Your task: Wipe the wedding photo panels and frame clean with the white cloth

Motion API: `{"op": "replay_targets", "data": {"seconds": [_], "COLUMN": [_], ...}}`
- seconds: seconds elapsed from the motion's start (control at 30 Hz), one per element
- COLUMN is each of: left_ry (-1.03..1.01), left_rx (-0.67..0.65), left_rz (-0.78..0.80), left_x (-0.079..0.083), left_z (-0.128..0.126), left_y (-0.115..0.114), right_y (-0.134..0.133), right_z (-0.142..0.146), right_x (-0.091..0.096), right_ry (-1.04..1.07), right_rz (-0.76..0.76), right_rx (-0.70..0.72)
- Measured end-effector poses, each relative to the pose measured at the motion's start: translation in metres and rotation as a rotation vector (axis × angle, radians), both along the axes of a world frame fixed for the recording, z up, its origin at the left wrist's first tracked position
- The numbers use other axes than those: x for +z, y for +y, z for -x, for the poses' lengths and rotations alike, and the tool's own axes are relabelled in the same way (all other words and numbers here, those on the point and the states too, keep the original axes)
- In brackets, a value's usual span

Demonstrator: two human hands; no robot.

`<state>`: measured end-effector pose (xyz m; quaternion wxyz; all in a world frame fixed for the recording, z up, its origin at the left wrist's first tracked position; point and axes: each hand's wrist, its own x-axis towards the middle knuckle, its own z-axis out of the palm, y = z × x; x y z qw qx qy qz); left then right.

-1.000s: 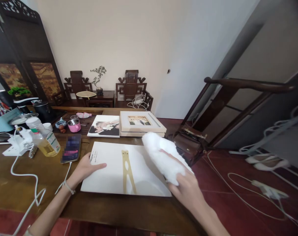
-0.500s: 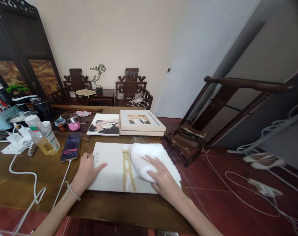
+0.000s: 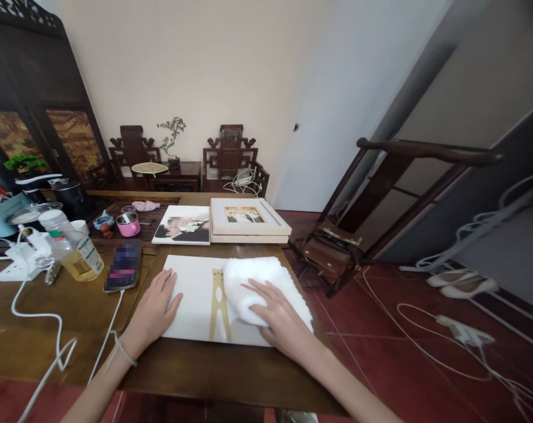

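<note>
Near the front edge of the wooden table (image 3: 196, 367), the white board (image 3: 189, 299) is lying flat, and the fluffy white cloth (image 3: 273, 270) is covering its right part, just right of the gold figure (image 3: 218, 279). Your left hand (image 3: 154, 308) is resting palm down along the board's left edge, fingers slightly spread. Your right hand (image 3: 284, 317) is laying its fingers fanned over the cloth; its underside is staying hidden, so you cannot be sure whether it is pinching a fold. The cloth is looking light, limp and deep-piled, probably best gathered through its thick middle. The board is seeming stiff, smooth and perhaps easy to scuff, so its edges are offering the safer hold. Compared with a second ago, when the cloth was hanging raised and bunched over the right side, it is now lying down, and your left thumb is sitting closer to the edge.
</note>
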<state>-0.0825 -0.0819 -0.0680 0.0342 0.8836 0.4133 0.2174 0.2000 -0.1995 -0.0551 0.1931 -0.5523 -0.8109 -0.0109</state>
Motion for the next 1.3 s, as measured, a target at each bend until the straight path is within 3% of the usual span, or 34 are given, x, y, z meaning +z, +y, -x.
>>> {"op": "replay_targets", "data": {"seconds": [0.17, 0.33, 0.4, 0.5, 0.6, 0.7, 0.8, 1.0, 1.1, 1.2, 1.3], "left_ry": [-0.098, -0.093, -0.098, -0.101, -0.107, -0.125, -0.121, -0.147, -0.143, -0.129, -0.122], "left_rx": [-0.060, -0.034, -0.019, -0.017, -0.017, -0.019, -0.020, -0.013, -0.002, -0.004, -0.013], "left_rz": [0.102, 0.175, 0.167, 0.160, 0.166, 0.166, 0.177, 0.153, 0.143, 0.163, 0.186], "left_x": [0.000, -0.005, -0.007, -0.008, -0.007, -0.006, -0.005, -0.011, -0.012, -0.009, -0.005], "left_z": [0.005, 0.005, 0.005, 0.004, 0.003, 0.003, 0.003, 0.003, 0.002, 0.002, 0.004], "left_y": [0.003, 0.003, 0.003, 0.004, 0.003, 0.002, 0.002, 0.003, 0.004, 0.004, 0.002], "right_y": [0.032, 0.058, 0.047, 0.010, -0.031, -0.048, -0.031, 0.050, 0.066, 0.051, 0.011], "right_z": [-0.013, -0.009, -0.002, 0.011, 0.019, 0.017, 0.008, -0.003, -0.003, 0.002, 0.010], "right_x": [0.018, 0.021, 0.021, 0.024, 0.034, 0.046, 0.049, 0.027, 0.022, 0.025, 0.037], "right_ry": [0.001, -0.023, -0.024, -0.024, -0.006, 0.027, 0.033, 0.035, 0.011, -0.006, -0.005], "right_rz": [0.096, 0.124, 0.149, 0.212, 0.295, 0.358, 0.354, 0.171, 0.123, 0.162, 0.251], "right_rx": [0.001, 0.032, 0.033, 0.051, 0.102, 0.124, 0.104, 0.050, 0.033, 0.036, 0.055]}}
